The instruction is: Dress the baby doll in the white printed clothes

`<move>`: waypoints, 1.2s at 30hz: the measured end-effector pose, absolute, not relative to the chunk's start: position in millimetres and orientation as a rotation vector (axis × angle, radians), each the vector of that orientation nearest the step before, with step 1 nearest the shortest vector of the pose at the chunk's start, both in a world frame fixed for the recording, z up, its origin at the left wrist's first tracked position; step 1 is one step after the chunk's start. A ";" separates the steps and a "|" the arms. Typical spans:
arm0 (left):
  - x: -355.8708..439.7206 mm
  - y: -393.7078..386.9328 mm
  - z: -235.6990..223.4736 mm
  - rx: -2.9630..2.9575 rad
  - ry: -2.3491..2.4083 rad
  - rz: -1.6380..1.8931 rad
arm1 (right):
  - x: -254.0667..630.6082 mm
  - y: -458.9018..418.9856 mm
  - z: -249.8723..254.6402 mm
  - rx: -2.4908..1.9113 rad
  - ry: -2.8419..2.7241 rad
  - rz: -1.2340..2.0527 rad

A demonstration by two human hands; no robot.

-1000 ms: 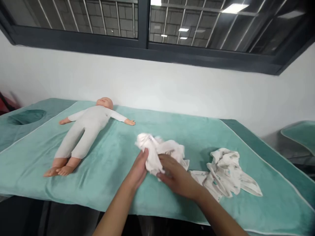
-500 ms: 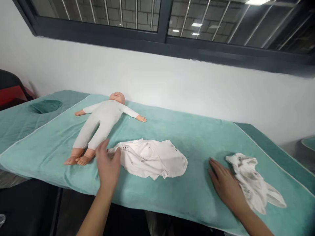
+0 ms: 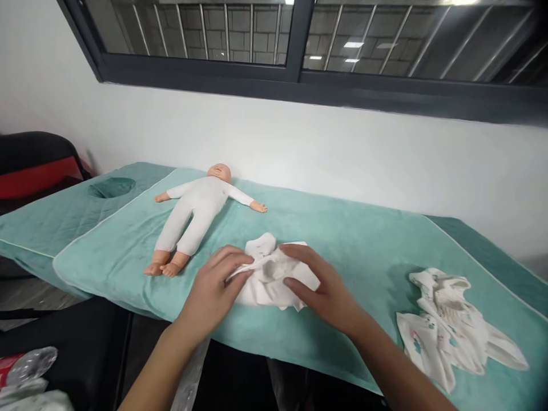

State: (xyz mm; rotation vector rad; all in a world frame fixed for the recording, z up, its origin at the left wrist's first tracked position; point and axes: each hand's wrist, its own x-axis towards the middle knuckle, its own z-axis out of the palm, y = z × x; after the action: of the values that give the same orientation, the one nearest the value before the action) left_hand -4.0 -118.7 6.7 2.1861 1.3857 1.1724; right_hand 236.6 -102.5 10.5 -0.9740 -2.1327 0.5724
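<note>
A bunched white baby garment [image 3: 274,285] lies on the green-covered bed in front of me. My left hand [image 3: 218,282] pinches its left edge between thumb and fingers. On the garment's right side is my right hand [image 3: 321,285], thumb and index finger apart, with folds of cloth between them; whether it grips any fabric is hard to tell. Behind and left of my hands, a baby doll [image 3: 199,200] with a white cloth body lies on its back, arms spread. A crumpled printed white baby garment [image 3: 454,325] rests at the right, apart from my hands.
The bed's green cover [image 3: 342,222] runs along a white wall below a barred window [image 3: 295,74]. A face hole [image 3: 112,187] is at the bed's left end. At lower left, a plastic bottle [image 3: 34,365] lies on a black surface; a red-and-black chair [image 3: 40,165] stands farther back.
My left hand has moved right and closed on the white garment's edge. My right hand has come left to the garment, which is now more bunched. The view has shifted left.
</note>
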 end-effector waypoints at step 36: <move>-13.1 -135.3 69.6 1.954 1.774 1.394 | 337.8 -121.9 88.1 -1.457 -1.721 -0.297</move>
State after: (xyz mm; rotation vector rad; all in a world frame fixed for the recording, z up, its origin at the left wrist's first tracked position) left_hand -13.1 -135.3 69.6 1.9541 1.7738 1.3943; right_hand 337.8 -121.9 88.1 -1.4567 -1.7209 -0.2969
